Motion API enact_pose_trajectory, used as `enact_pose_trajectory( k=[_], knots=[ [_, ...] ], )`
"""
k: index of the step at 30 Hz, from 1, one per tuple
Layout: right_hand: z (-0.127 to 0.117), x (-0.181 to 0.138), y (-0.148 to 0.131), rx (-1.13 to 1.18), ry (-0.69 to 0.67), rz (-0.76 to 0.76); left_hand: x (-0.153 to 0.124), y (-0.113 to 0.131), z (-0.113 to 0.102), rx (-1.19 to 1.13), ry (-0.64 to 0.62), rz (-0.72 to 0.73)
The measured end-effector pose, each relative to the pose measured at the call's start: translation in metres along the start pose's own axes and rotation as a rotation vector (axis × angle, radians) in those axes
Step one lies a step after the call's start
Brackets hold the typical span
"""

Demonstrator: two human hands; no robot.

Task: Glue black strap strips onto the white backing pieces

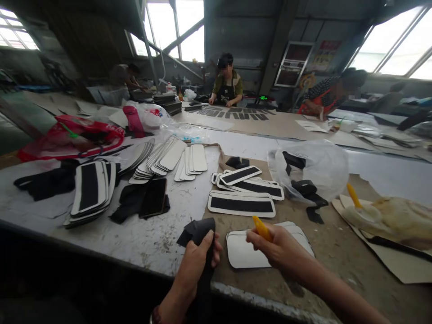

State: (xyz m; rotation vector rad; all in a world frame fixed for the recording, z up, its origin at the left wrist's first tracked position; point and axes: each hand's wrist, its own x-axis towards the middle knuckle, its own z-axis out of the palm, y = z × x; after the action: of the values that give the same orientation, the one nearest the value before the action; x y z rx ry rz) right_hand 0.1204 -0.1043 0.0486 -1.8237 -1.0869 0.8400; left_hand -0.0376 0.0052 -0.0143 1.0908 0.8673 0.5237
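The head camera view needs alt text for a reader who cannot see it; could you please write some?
At a worktable, the person's left hand grips a black strip while the right hand holds a yellow-handled tool over a blank white panel. Finished white panels with black strips lie beyond; other people work at the far end.

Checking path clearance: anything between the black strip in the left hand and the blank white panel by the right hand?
Nothing visible. The left hand grips the black strip just left of the white panel; only bare table lies between. The right hand, holding a yellow tool, covers the panel's right part.

Blank card (246, 252) between hands; strip cards (241, 203) behind; bag (313, 168) right.
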Motion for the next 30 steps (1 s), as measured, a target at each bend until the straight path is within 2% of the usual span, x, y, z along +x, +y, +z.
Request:
enact_pose_trajectory(
  k=[4, 7, 9, 14, 19, 23, 30],
  knots=[
    [0.025, 0.025, -0.026, 0.099, -0.274, 0.135, -0.014, 0.012, 0.004, -0.094, -0.016, 0.046],
    [0.033, 0.032, -0.038, 0.179, -0.490, 0.175, -0.020, 0.015, 0.003, -0.011, -0.038, 0.046],
    [0.034, 0.034, -0.042, 0.160, -0.554, 0.192, -0.022, 0.015, -0.001, 0.044, -0.063, 0.036],
    [0.030, 0.040, -0.044, 0.091, -0.569, 0.324, -0.026, 0.014, -0.005, 0.061, -0.199, 0.035],
    [0.028, 0.047, -0.040, 0.177, -0.570, 0.360, -0.033, 0.019, 0.000, -0.007, -0.245, 0.017],
    [0.029, 0.048, -0.039, 0.287, -0.548, 0.344, -0.036, 0.021, 0.002, 0.026, -0.291, 0.002],
    [0.032, 0.042, -0.046, 0.397, -0.608, 0.192, -0.043, 0.015, 0.008, -0.139, -0.327, 0.038]
  ],
)
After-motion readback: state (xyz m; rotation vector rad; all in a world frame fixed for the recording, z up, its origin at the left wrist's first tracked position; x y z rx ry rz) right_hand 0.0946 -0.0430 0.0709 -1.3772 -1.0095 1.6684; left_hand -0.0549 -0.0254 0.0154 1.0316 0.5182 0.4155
